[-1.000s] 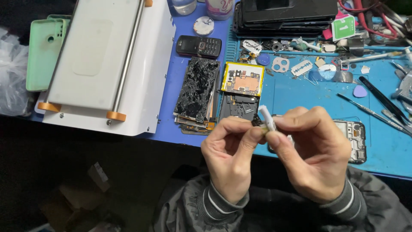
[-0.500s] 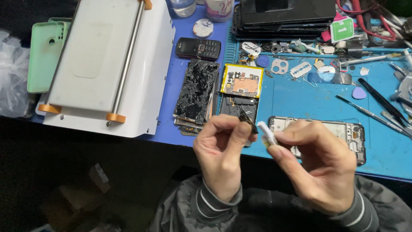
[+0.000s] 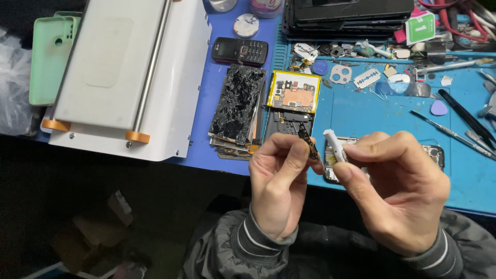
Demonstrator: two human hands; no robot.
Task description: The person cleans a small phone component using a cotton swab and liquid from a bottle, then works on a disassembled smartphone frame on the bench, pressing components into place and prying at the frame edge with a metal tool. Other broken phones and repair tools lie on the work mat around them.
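A small dark strip-shaped part (image 3: pixel 308 141) is pinched between the thumb and fingers of the left hand (image 3: pixel 279 186), held upright in the air just above the near edge of the blue worktop (image 3: pixel 361 111). Just right of it, not quite touching, the right hand (image 3: pixel 398 191) grips a small white tool (image 3: pixel 335 145) between thumb and forefinger, its tip pointing up and far. Both hands hang over the near rim of the worktop, with dark open space below and to the left of them, so there is room to move near and left. Directly behind the hands lie a phone frame (image 3: pixel 434 155), partly hidden by the right hand, and an opened phone with a yellow-edged board (image 3: pixel 293 95); left of that is a stack of cracked black screens (image 3: pixel 237 103), and farther left a white machine (image 3: pixel 119 72) with orange feet that reaches almost to the near-left edge. A small black keypad phone (image 3: pixel 240 50) lies far of the screens. The right side of the worktop is crowded with tweezers (image 3: pixel 454 135), a razor blade (image 3: pixel 367 78) and picks, leaving little bare surface. Compared with half a second ago, the two hands have drawn a little closer and the white tool has lifted to stand nearly level with the dark part; a second ago the hands were joined together around both pieces.
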